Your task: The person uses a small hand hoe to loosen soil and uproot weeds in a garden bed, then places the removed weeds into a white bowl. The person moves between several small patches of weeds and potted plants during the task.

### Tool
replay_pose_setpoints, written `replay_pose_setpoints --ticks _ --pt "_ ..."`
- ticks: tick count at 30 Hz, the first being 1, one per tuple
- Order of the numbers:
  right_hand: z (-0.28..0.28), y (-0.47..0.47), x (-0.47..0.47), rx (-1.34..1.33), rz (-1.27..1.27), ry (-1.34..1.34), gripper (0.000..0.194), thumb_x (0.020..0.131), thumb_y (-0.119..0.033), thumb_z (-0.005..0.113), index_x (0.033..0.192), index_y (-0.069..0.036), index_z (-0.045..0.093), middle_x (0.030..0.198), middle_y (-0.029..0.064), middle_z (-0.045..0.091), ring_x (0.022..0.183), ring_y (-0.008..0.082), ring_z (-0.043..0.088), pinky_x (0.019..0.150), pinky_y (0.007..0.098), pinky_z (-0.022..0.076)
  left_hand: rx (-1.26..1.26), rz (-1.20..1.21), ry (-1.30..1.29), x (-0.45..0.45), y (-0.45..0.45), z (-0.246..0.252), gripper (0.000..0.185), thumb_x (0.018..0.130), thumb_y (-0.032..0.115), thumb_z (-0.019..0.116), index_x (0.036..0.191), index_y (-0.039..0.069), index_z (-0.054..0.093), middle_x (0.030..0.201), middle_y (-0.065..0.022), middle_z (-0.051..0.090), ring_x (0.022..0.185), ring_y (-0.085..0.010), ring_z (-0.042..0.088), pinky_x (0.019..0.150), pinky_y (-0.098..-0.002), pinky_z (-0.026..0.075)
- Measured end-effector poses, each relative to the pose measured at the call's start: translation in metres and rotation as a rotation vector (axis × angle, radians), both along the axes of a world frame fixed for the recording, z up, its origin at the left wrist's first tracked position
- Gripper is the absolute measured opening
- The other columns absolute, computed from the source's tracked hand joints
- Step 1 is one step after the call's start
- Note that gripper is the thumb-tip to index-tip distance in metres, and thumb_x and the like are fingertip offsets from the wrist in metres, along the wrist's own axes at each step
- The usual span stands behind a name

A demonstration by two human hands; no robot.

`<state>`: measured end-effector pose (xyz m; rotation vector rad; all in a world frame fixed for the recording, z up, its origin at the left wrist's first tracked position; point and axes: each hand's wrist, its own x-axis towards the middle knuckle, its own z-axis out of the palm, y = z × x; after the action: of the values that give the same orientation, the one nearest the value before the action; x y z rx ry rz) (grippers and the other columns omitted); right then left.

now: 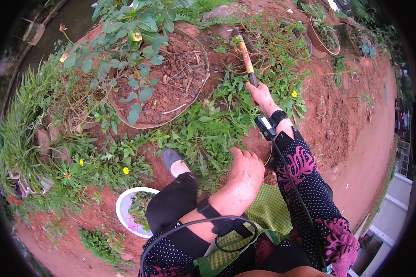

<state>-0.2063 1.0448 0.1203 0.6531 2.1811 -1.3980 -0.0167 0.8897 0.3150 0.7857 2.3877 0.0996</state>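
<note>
My right hand (261, 97) grips the dark end of a short garden tool (245, 57) with an orange handle. Its curved metal head, perhaps a small hoe or sickle, lies at the far end among low plants and is partly hidden. My left hand (246, 161), back upward, is over my lap by the edge of leafy green weeds (208, 128); its fingers are bent and their tips are hard to see. To the left of my knee, a white basin (123, 207) holds pulled greenery, partly covered by my leg.
A large round planter (138, 126) with red soil and a leafy shrub (149, 24) stands ahead to the left. Potted plants in a brown pot (315, 38) are at the far right. Bare red earth (353, 128) stretches along the right. Cables run along both arms.
</note>
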Motion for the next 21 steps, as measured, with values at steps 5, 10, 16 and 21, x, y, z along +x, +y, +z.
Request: replay_pose_setpoints --ticks 5,10,16,21 --pt "-0.03 -0.016 -0.002 -0.306 -0.175 -0.056 0.034 0.098 -0.043 0.06 0.09 -0.011 0.047 0.068 -0.0028 0.044 0.05 0.0101 0.042 0.043 0.0271 0.0341 0.027 -0.01 -0.004 0.009 -0.011 -0.001 0.032 0.088 0.016 0.054 0.117 0.006 0.065 0.121 -0.015 0.065 0.112 -0.0294 0.06 0.098 -0.055 0.038" --pt "-0.046 -0.037 0.002 -0.609 -0.308 -0.161 0.042 0.1 -0.054 0.049 0.087 -0.015 0.044 0.067 -0.0017 0.043 0.05 0.0119 0.042 0.044 0.0287 0.0361 0.04 0.02 0.151 0.019 -0.025 -0.001 0.028 0.085 0.017 0.056 0.108 0.005 0.066 0.109 -0.0138 0.066 0.104 -0.0285 0.061 0.095 -0.0505 0.04" --pt "-0.04 -0.059 0.027 -0.612 -0.46 -0.232 0.048 0.098 -0.06 0.048 0.083 -0.016 0.04 0.063 -0.0018 0.04 0.047 0.0124 0.04 0.043 0.0281 0.0331 0.063 0.031 0.175 0.019 -0.022 -0.001 0.027 0.083 0.019 0.058 0.105 0.006 0.067 0.103 -0.0127 0.066 0.099 -0.0278 0.061 0.094 -0.0499 0.041" --pt "-0.036 -0.056 0.033 -0.704 -0.44 -0.197 0.045 0.098 -0.059 0.048 0.086 -0.016 0.04 0.066 -0.0017 0.043 0.048 0.011 0.039 0.044 0.0271 0.032 0.086 0.03 0.22 0.018 -0.022 -0.003 0.028 0.081 0.018 0.059 0.105 0.006 0.067 0.102 -0.0127 0.065 0.099 -0.0281 0.061 0.093 -0.0501 0.041"
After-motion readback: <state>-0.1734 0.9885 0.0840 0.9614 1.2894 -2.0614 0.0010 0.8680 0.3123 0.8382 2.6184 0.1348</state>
